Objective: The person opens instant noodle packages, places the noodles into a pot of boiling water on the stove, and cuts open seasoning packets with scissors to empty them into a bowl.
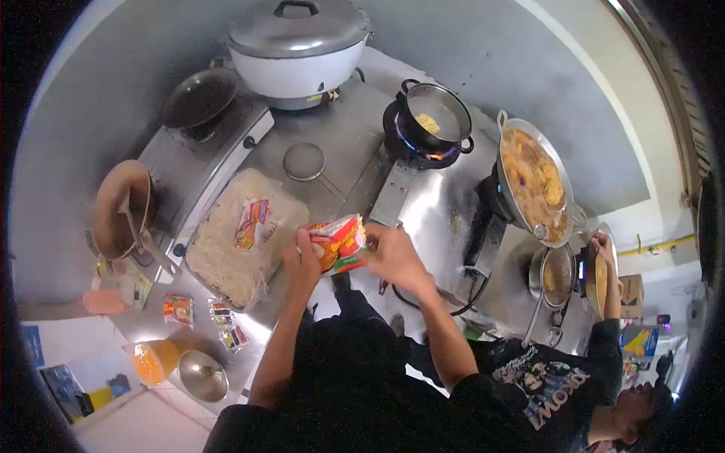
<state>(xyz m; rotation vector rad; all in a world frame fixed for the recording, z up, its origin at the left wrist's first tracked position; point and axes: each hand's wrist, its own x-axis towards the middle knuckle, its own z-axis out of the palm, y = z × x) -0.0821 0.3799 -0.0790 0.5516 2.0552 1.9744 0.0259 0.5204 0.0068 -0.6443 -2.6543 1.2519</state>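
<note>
An instant noodle packet (334,240), red, white and green, is between my hands in front of my chest. My left hand (302,260) is closed on its left edge. My right hand (394,255) pinches the right end, where a bit of pale yellow noodle seems to show. Below my left hand lies a large clear bag of pale noodles (219,215), with an opened noodle wrapper (251,224) on top. Farther off, a black-handled pot (445,113) stands on a lit burner with a yellow noodle block (427,123) in its water.
A wok of brown, bubbling food (532,177) stands right. A co-worker's hand (602,245) is near a pan there. A strainer (304,161), rice cooker (294,68) and dark pan (200,98) lie ahead. Left are a brown pan (113,219), noodle packet (178,309) and metal bowl (202,376).
</note>
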